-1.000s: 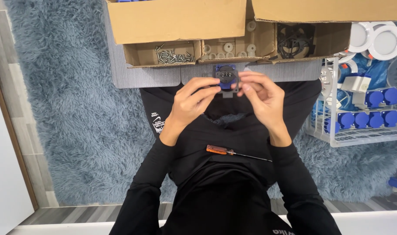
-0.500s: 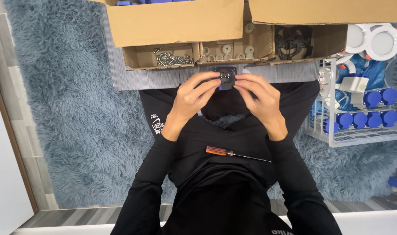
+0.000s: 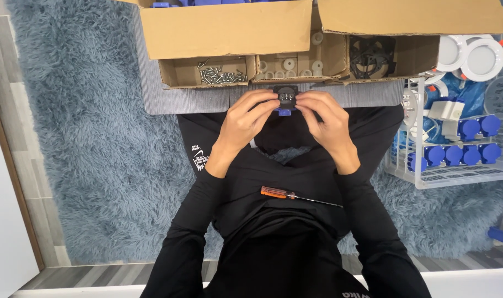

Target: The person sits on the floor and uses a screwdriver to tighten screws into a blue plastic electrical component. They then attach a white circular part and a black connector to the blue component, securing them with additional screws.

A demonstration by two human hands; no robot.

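A small black-and-blue socket part [image 3: 285,98] sits pinched between the left hand [image 3: 246,118] and right hand [image 3: 324,118], above the lap. The orange-handled screwdriver [image 3: 295,195] lies unused there; screws [image 3: 221,75] wait in their box, so fastening looks undone.

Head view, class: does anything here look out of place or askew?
The orange-handled screwdriver lies loose on the person's lap, away from the cardboard box of parts. Both hands hold the small black-and-blue part.

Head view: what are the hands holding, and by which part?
Both hands, left hand and right hand, hold a small black-and-blue part between their fingertips, one at each side edge. The screwdriver lies unheld on the lap.
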